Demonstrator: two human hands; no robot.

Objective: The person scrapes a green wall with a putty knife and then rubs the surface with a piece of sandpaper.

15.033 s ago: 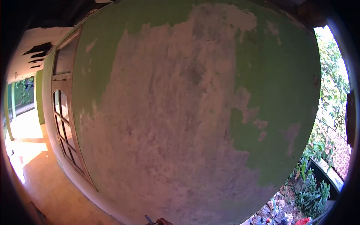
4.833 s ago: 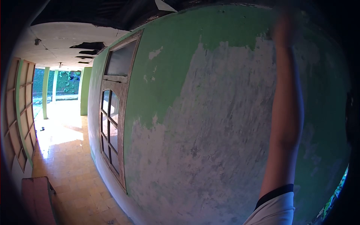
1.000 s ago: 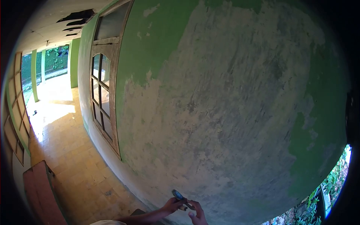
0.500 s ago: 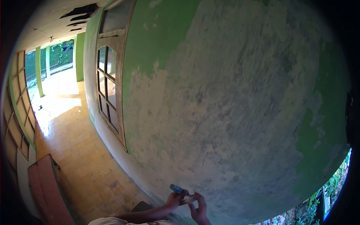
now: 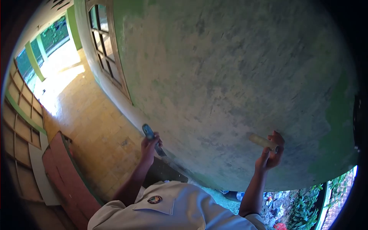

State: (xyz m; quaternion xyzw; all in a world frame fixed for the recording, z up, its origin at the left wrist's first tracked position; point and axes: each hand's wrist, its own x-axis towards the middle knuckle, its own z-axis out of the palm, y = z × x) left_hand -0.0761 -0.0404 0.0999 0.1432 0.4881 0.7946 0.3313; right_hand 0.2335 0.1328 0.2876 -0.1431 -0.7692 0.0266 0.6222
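Observation:
My left hand point(image 5: 150, 146) is closed around a scraper point(image 5: 147, 131) in front of the wall's lower left part. The scraper's blue handle end sticks up above my fist, and its dark flat blade points down to the right. Further right, my right hand point(image 5: 274, 152) grips a pale tan, bar-shaped piece point(image 5: 261, 140) with a dark end near my fingers. Its free end points left toward the wall; I cannot tell what kind of thing it is. The wall point(image 5: 214, 84) before me has green paint worn away to patchy grey and white plaster.
A wood-framed window point(image 5: 104, 42) is set in the wall at left. A reddish-brown bench point(image 5: 69, 176) stands on the yellow tiled floor point(image 5: 96, 130). Below the wall's right end are plants point(image 5: 304, 207) and scattered litter point(image 5: 278, 203). A dark panel point(image 5: 165, 171) lies low beside my left forearm.
My hands, close together before, are now far apart: the left has moved left and up with the scraper, the right has moved right and up with the tan piece. The view has tilted down.

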